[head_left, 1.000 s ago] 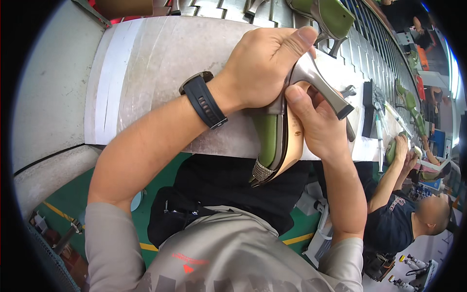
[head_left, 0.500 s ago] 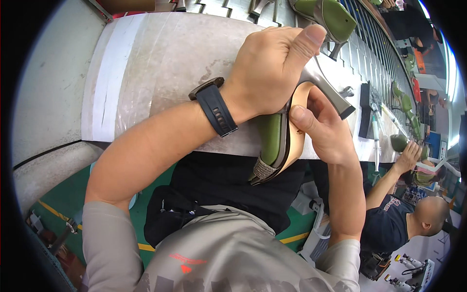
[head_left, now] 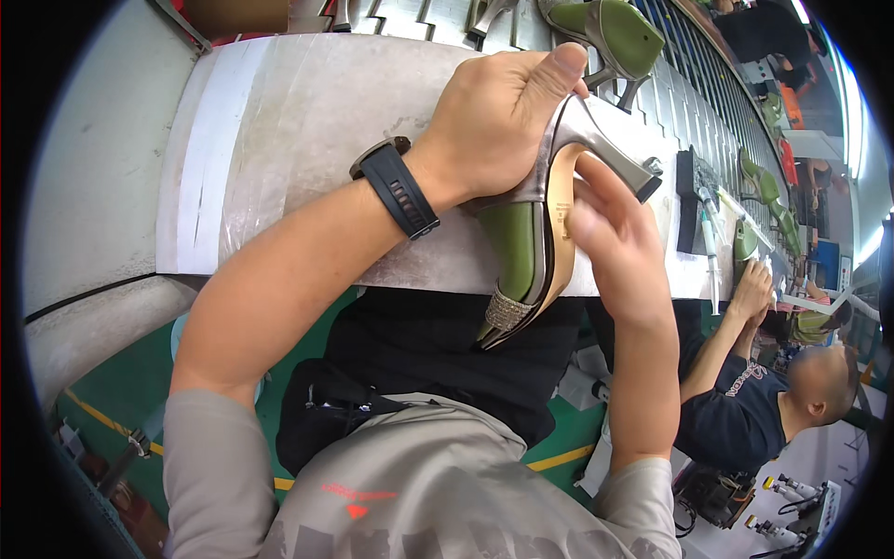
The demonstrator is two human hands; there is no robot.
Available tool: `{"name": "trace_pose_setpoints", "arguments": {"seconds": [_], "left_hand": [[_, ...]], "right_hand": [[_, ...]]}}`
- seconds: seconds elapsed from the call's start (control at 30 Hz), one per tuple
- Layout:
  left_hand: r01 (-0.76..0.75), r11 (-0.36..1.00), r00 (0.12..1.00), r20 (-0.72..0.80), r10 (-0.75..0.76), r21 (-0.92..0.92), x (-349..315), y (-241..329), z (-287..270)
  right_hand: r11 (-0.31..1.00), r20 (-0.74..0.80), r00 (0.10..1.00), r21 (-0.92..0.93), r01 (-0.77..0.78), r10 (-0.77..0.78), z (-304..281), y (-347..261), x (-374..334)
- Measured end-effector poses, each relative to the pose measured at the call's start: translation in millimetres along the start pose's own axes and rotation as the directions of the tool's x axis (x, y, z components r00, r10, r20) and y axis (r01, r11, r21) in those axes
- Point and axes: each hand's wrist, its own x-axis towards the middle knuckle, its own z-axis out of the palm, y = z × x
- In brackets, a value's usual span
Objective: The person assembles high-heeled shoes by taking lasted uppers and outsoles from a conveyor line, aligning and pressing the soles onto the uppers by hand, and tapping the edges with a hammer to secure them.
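Observation:
A high-heeled shoe [head_left: 519,247] lies tilted on its side in my hands, its toe toward me. It has a green upper, a glittering strap near the toe, a tan sole and a metallic grey heel. My left hand [head_left: 494,116], with a black watch on the wrist, is closed round the back part of the shoe. My right hand [head_left: 619,219] is at the sole's arch, beside the heel. Its thumb is blurred and its fingers are stretched toward the sole, apart from the thumb; I cannot tell how firmly they touch.
The pale worktable [head_left: 317,140] lies under my arms. Beyond it, a slatted metal conveyor [head_left: 684,102] carries another green heeled shoe [head_left: 619,37]. Syringe-like tubes [head_left: 711,244] and a black block [head_left: 687,200] are at the table's right. A co-worker [head_left: 736,410] handles a green shoe further right.
My hands and the shoe have shifted slightly left. My right thumb has moved off the sole, uncovering a printed mark. The co-worker's hands have drawn closer to the green shoe there.

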Motion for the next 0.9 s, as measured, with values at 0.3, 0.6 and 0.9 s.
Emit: {"name": "trace_pose_setpoints", "arguments": {"seconds": [0.3,0.6,0.9], "left_hand": [[0.000,1.000,1.000,0.018,0.000,-0.002,0.7,-1.8,2.5],[-0.038,0.999,0.989,0.145,0.040,-0.019,3.1,1.6,-15.4],[-0.265,0.838,0.963,0.183,0.200,0.477,-89.9,54.0,-43.2]], "right_hand": [[0.992,0.026,0.995,-0.082,-0.091,0.094,8.1,-12.3,-4.4],[0.978,-0.047,0.990,-0.171,0.120,-0.130,1.7,-11.7,35.6],[0.354,0.174,0.821,-0.839,0.412,-0.543,-36.0,-2.6,-3.9]]}}
